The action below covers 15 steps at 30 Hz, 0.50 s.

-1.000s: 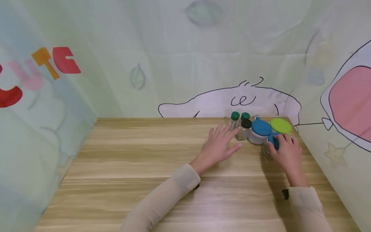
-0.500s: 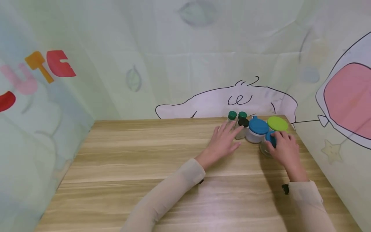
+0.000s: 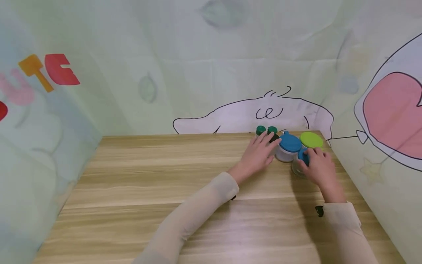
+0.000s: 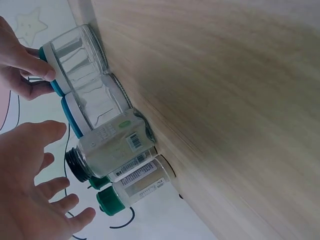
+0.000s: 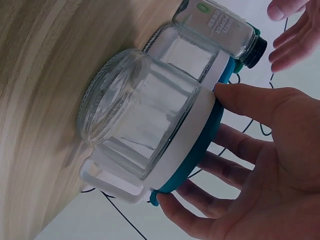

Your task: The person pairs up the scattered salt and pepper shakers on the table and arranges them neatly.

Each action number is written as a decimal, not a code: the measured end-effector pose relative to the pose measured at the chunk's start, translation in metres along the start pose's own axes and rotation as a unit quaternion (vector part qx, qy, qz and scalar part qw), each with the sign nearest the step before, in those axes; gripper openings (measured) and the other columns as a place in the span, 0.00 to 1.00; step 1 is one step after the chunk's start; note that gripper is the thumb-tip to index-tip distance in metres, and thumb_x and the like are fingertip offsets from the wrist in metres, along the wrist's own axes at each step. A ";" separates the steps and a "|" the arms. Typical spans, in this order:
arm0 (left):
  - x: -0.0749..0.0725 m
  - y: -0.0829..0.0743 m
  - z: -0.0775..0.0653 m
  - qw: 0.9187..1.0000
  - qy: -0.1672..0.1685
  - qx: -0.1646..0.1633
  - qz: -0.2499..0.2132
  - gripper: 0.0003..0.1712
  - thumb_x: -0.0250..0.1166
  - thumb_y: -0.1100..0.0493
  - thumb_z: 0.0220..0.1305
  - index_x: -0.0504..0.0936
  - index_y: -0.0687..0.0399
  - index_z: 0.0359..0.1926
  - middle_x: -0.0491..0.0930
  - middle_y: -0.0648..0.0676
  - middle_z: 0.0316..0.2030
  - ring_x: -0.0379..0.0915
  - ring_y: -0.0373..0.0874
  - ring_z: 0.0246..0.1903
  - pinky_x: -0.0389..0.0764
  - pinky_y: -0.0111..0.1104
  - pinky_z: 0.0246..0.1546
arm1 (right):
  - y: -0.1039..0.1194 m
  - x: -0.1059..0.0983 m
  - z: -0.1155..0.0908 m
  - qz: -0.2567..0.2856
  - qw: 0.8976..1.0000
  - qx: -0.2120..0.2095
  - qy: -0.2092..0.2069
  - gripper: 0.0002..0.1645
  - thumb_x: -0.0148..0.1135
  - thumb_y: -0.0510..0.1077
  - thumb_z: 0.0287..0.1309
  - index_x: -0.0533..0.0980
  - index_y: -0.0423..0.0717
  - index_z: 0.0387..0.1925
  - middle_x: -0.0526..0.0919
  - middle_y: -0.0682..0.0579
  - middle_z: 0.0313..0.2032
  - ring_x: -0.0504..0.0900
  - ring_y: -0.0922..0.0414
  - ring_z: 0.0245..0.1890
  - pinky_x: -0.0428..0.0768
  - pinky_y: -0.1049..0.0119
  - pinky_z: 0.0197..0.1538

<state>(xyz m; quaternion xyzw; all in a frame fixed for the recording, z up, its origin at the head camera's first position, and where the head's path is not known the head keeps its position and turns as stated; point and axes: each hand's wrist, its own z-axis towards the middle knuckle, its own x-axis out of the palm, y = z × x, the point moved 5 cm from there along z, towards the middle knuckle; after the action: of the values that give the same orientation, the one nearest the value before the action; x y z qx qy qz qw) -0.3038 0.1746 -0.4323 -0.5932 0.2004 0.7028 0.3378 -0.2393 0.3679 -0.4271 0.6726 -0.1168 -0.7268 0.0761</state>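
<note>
My right hand (image 3: 319, 168) grips the blue lid of a clear glass jar (image 5: 145, 110), thumb on one side and fingers round the other. The jar stands upright on the table, with a white collar and a white handle (image 5: 112, 182). My left hand (image 3: 254, 158) reaches over a black-capped bottle (image 4: 115, 137), its fingers spread and partly hiding it in the head view. In the left wrist view those fingers hold nothing. The bottle's label reads white pepper in the right wrist view. Just behind stand two green-capped shakers, one with its cap (image 3: 261, 129) at far left.
A second blue-lidded jar (image 3: 290, 143) stands between the bottle and the gripped jar. Behind the gripped jar is a lime-green lid (image 3: 311, 140). The group sits at the back right corner of the wooden table (image 3: 158, 176), close to the printed curtain (image 3: 204, 80).
My left hand has moved forward, now covering more of the black-capped bottle. The right hand keeps its grip on the jar's lid. The head view has shifted slightly.
</note>
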 end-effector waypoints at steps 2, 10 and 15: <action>0.000 0.001 0.003 1.000 0.000 0.001 0.006 0.38 0.63 0.48 0.79 0.60 0.39 0.83 0.55 0.54 0.83 0.47 0.55 0.83 0.60 0.52 0.79 | 0.002 0.001 0.001 0.004 1.000 0.000 0.000 0.30 0.62 0.49 0.74 0.71 0.27 0.62 0.66 0.22 0.64 0.62 0.19 0.61 0.70 0.20 0.56; 0.000 -0.001 0.014 0.999 -0.001 -0.009 0.037 0.36 0.62 0.47 0.80 0.62 0.36 0.83 0.57 0.53 0.83 0.52 0.56 0.81 0.61 0.52 0.79 | 0.002 -0.001 0.001 0.008 1.000 -0.002 0.003 0.29 0.62 0.49 0.74 0.71 0.28 0.62 0.66 0.22 0.64 0.62 0.18 0.61 0.70 0.20 0.56; -0.001 -0.002 0.019 0.999 -0.003 -0.017 0.036 0.34 0.60 0.47 0.81 0.62 0.35 0.82 0.59 0.53 0.82 0.53 0.55 0.81 0.62 0.51 0.78 | 0.001 -0.001 0.001 0.010 1.000 -0.001 0.005 0.29 0.62 0.49 0.74 0.71 0.28 0.62 0.66 0.22 0.65 0.62 0.18 0.61 0.71 0.20 0.55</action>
<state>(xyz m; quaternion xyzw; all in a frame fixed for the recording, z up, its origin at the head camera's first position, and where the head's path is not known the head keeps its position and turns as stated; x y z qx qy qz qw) -0.3157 0.1882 -0.4273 -0.5891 0.2085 0.7194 0.3032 -0.2404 0.3670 -0.4254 0.6749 -0.1220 -0.7228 0.0848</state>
